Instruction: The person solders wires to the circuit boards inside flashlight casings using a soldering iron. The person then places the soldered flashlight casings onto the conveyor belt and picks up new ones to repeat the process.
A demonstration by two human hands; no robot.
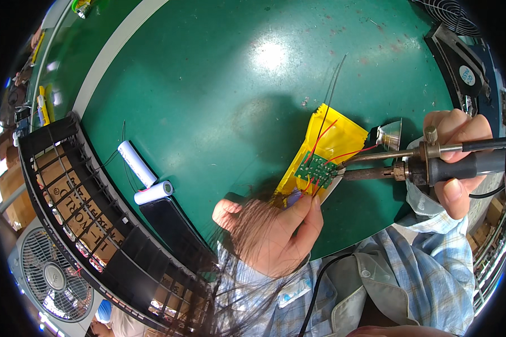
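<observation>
My right hand [458, 151] is wrapped round the dark handle of a soldering iron [371, 173], with a thin metal feed tube [385, 155] clamped alongside it. The iron's tip meets the right edge of a small green circuit board [316, 170]. That board lies on a yellow plastic housing [338, 132], with red and black wires running from it. At the board's near edge, my left hand [284, 236] pinches a thin red wire [316, 190] between thumb and finger. Loose hair partly covers this hand. A silvery reflector cup [389, 135] sits just right of the housing, beside a red wire.
Two pale cylindrical batteries [136, 164] with thin wires lie at the left, next to a black flat object [174, 224]. A black rack [78, 208] borders the green table [208, 84]. A dark stand [458, 70] is at the far right. A fan [55, 275] stands lower left.
</observation>
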